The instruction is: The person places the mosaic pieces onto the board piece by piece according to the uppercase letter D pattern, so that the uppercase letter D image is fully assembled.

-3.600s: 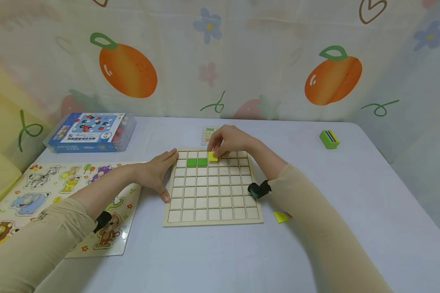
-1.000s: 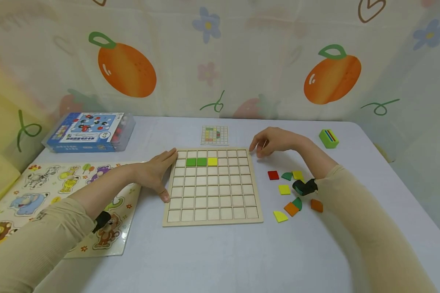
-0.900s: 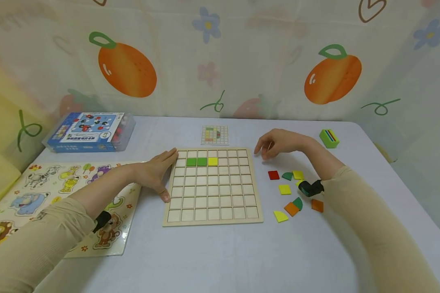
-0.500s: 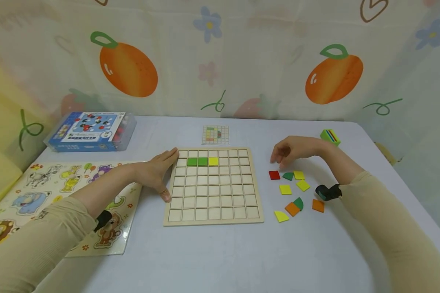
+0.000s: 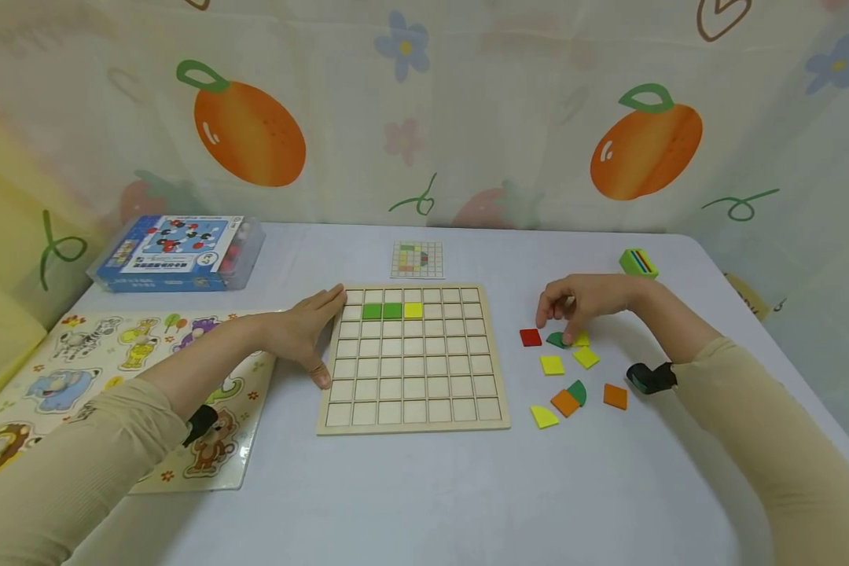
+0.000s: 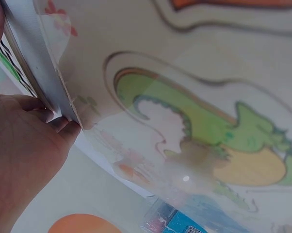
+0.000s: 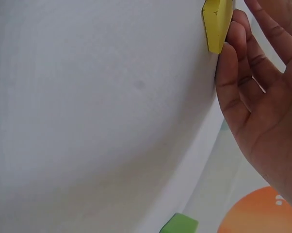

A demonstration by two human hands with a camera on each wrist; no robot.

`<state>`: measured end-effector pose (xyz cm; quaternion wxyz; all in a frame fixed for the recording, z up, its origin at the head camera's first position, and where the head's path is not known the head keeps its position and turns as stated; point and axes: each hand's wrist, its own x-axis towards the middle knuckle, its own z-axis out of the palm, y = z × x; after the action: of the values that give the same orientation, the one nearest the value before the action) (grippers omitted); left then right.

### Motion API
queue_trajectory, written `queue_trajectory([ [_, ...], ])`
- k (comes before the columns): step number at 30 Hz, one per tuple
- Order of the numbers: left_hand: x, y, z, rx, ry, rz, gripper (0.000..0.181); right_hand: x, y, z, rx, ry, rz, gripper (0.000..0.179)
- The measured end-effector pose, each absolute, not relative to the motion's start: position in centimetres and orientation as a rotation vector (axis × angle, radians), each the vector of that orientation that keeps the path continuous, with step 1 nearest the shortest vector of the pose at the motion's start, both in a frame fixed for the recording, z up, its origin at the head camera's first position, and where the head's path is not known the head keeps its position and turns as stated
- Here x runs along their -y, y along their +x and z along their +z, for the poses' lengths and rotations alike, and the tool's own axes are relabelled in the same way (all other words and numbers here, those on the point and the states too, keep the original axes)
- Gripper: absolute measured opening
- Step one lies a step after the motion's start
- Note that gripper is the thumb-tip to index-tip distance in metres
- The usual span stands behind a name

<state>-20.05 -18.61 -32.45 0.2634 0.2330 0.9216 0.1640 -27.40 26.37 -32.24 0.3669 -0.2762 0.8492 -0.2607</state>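
My left hand lies spread along the left edge of a wooden grid board, fingers at the far corner and thumb lower down. Two green square tiles and a yellow square tile sit side by side in its second row. My right hand hovers low over loose tiles with bent, parted fingers and nothing held. Its index fingertip is near a red square tile; its thumb overlaps a green quarter-round tile. In the right wrist view, a yellow tile lies beside the fingertips.
Loose yellow, orange and green tiles lie right of the board, including an orange square. Behind the board is a pattern card. An animal puzzle board and a plastic box stand left; a green block is back right.
The right hand set the yellow square tile in the board beside the green ones, then moved right and down to the loose tiles. The left hand stays at the board's edge.
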Motion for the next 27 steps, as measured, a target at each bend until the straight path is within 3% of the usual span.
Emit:
queue_trajectory([
  [27,18.80,-20.09,-32.37,-2.508,0.633,0.432,0.143,-25.94,-26.62,-32.24,-2.295,-0.740,-0.607,0.025],
])
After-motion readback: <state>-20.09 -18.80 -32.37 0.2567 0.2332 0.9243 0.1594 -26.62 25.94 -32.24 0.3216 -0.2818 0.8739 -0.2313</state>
